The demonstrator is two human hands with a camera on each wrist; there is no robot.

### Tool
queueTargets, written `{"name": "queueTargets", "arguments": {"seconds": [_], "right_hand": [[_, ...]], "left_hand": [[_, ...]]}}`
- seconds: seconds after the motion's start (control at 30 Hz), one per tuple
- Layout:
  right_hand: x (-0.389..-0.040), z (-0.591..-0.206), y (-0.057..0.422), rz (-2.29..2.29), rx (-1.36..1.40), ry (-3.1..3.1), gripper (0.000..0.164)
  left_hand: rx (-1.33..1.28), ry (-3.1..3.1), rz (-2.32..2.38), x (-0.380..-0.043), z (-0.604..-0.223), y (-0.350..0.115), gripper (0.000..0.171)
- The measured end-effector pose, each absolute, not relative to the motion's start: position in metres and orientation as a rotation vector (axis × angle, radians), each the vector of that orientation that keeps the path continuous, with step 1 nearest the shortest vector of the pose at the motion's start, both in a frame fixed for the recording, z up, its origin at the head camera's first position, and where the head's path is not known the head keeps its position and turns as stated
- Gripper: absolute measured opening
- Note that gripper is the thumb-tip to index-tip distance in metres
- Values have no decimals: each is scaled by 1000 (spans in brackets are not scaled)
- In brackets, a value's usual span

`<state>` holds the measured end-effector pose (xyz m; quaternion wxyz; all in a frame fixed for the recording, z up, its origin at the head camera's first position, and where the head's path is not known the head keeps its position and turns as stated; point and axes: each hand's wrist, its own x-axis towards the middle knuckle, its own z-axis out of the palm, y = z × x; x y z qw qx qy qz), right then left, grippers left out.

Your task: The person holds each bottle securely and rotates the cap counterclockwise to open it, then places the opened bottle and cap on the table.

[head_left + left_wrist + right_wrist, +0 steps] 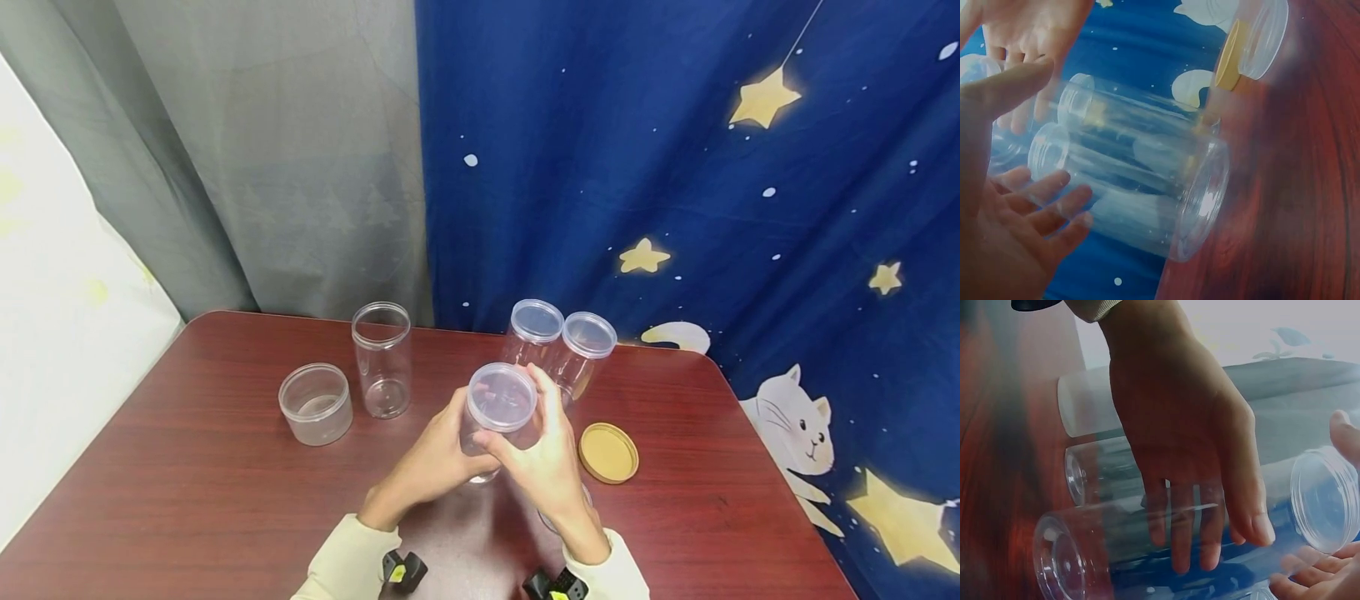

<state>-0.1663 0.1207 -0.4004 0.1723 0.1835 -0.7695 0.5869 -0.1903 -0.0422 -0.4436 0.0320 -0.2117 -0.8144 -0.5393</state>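
A tall clear plastic jar (483,477) with a translucent lid (502,400) stands between my hands near the table's middle. My left hand (427,458) grips its left side, thumb in front. From the right, my right hand (551,467) holds the jar, its thumb just below the lid. In the right wrist view, the right fingers show through the wall of the jar (1129,550). The left wrist view shows the jar's base (1204,200) near the tabletop. A clear round piece (549,522) is mostly hidden behind my right wrist.
Two clear jars with translucent lids (537,320) (589,335) stand behind the held one. A gold lid (608,452) lies to the right. At the left are a tall clear jar (382,367) and a short clear tub (318,408). Curtains (562,167) hang behind the table (187,467).
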Motion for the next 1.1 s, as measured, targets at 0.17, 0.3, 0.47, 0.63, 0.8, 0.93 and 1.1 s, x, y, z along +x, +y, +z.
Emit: {"name": "queueTargets", "arguments": {"seconds": [0.17,0.3,0.47,0.63,0.8,0.93,1.1], "right_hand": [[-166,-401,119,1594,454,-2202,89],[-168,-401,120,1553,455,-2192,84],[-168,-400,122,1551,471,-2181,83],[-168,-399,124,1578,488,-2173,82],[-168,-398,127,1629,527,-2177,81],[-169,-397,129,1648,570,-2180,80],[-169,-395,131,1673,628,-2190,79]], "left_hand": [[-623,-2524,-1628,-189,-443,-40,83],[-634,-2525,-1626,-189,-442,-40,84],[-658,-2526,-1640,-189,-440,-42,86],[-691,-2534,-1672,-190,-439,-44,86],[-731,-2534,-1708,-191,-439,-47,84],[-768,-2528,-1715,-191,-439,-50,83],[-817,-2521,-1715,-192,-439,-52,86]]}}
